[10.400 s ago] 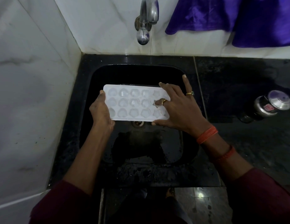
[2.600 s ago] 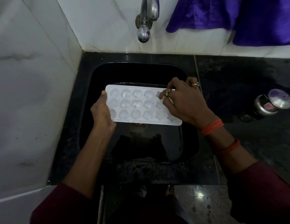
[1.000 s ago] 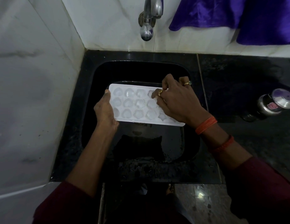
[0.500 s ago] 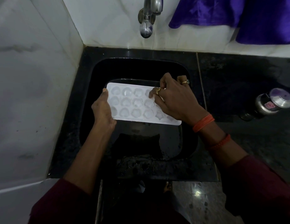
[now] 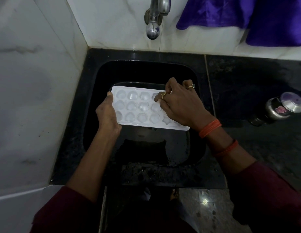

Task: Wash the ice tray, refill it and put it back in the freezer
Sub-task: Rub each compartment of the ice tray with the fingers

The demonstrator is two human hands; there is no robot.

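A white plastic ice tray [image 5: 139,108] with rows of shaped cups is held level over the black sink [image 5: 195,76]. My left hand [image 5: 108,115] grips its left short edge, thumb on the rim. My right hand [image 5: 180,103] lies over the tray's right part, fingers curled and fingertips pressed into the cups near the far edge; it hides the right-hand cups. The steel tap [image 5: 154,17] sticks out of the wall above the sink, and no water runs from it.
White marble walls close the left side and the back. Black stone counter [image 5: 247,91] extends right, with a steel container [image 5: 280,108] lying on it. Purple cloth [image 5: 247,15] hangs at the top right. The sink basin is wet.
My right hand's fingers have shifted leftward along the tray's far row of cups. The left hand keeps its grip and the tray stays over the sink.
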